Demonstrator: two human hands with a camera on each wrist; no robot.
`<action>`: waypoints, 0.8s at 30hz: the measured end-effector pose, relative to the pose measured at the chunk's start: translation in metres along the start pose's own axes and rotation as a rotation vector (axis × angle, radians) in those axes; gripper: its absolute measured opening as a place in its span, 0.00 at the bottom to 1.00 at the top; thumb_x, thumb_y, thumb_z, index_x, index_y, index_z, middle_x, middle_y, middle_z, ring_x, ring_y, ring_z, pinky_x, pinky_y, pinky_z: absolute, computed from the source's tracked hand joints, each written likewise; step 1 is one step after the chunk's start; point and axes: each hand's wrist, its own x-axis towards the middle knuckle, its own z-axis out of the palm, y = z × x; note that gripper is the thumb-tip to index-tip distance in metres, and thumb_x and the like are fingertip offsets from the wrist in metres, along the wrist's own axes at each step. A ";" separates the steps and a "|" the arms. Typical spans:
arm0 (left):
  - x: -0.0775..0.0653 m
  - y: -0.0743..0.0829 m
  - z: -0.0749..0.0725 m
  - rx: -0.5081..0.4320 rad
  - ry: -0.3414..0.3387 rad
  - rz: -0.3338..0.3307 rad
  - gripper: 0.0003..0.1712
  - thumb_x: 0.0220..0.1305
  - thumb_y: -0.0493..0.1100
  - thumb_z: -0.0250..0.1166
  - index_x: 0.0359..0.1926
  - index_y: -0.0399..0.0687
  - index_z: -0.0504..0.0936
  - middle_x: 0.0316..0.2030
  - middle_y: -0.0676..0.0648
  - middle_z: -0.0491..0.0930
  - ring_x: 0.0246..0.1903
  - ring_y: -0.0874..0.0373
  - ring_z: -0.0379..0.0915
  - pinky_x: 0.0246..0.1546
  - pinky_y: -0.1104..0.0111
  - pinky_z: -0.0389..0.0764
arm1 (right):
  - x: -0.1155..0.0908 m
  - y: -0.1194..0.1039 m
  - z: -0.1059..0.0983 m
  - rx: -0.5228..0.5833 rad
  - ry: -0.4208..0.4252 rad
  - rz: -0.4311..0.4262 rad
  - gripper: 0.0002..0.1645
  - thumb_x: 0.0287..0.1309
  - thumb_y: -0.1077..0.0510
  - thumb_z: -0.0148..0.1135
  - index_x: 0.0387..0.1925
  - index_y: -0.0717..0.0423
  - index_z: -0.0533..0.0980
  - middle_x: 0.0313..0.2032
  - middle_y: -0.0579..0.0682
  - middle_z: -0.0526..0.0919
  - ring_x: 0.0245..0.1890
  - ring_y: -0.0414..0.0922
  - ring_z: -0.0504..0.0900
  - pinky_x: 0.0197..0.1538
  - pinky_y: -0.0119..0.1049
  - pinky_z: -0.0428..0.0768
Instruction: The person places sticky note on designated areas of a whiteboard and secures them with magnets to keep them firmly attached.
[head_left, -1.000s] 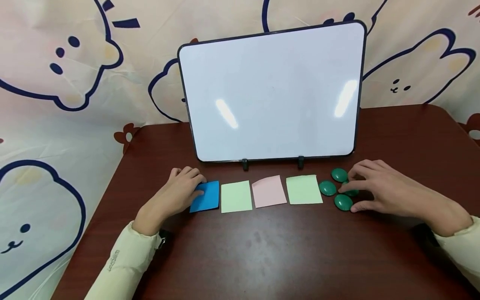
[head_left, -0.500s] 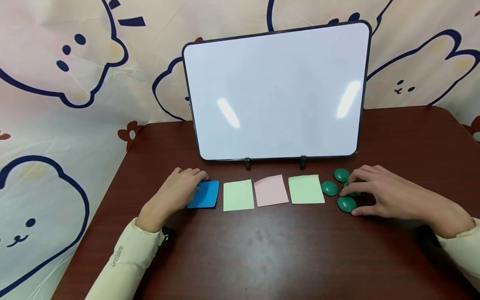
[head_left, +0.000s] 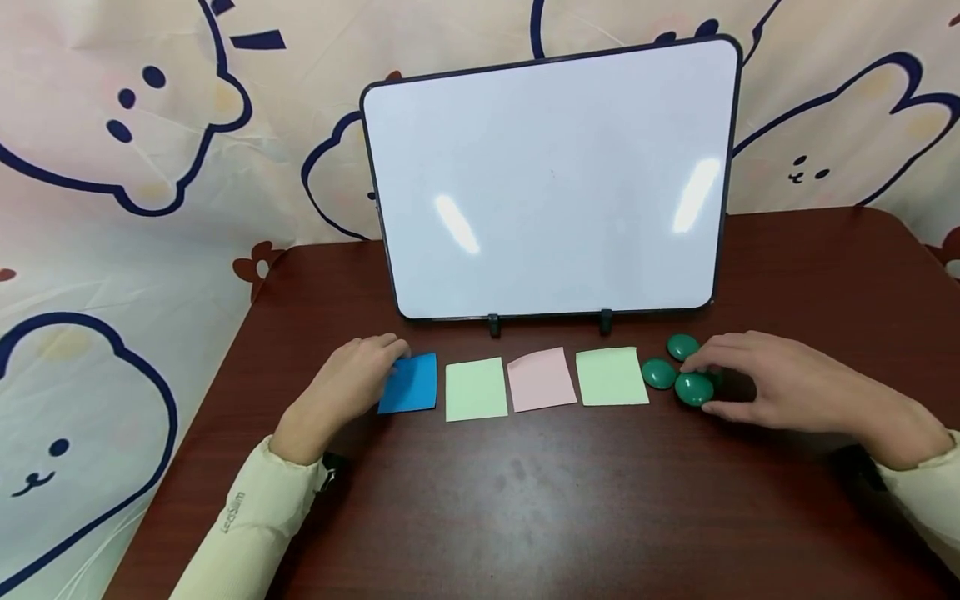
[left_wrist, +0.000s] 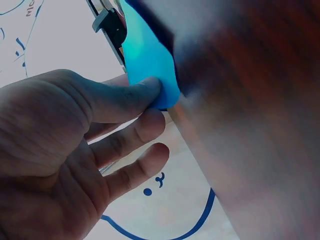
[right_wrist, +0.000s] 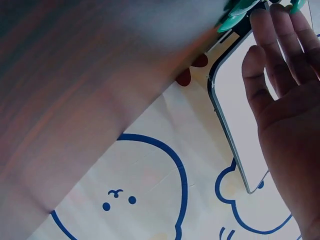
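Note:
My left hand [head_left: 352, 379] pinches the left edge of a blue sticky note [head_left: 412, 383]. In the left wrist view the thumb [left_wrist: 150, 87] lies on that blue paper, with the other fingers below. My right hand [head_left: 772, 387] is over a cluster of several glossy green round discs. Its forefinger and thumb touch or nearly touch the nearest green disc [head_left: 694, 389], and its fingers look relaxed rather than curled round it. Another disc sits partly hidden under that hand. Two more, a rear disc [head_left: 682, 347] and a left disc [head_left: 658, 373], lie beside the fingertips.
Between the hands lie a pale green note [head_left: 476, 389], a pink note [head_left: 542, 380] and another green note [head_left: 612, 377] in a row. Behind them a whiteboard [head_left: 555, 183] stands on black feet on the dark brown table [head_left: 570, 500]. A printed cloth [head_left: 285, 83] hangs behind.
The nearest green disc has shifted away from me, against the others, together with my right hand. The blue note has shifted slightly, and my left thumb has gone out of sight in the head view.

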 end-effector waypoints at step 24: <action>0.019 0.005 -0.008 -0.017 0.337 -0.062 0.12 0.63 0.31 0.66 0.47 0.40 0.85 0.38 0.41 0.81 0.34 0.50 0.77 0.36 0.60 0.84 | 0.001 0.001 -0.003 0.000 0.030 0.056 0.31 0.47 0.50 0.78 0.55 0.38 0.78 0.49 0.32 0.78 0.43 0.30 0.75 0.45 0.37 0.83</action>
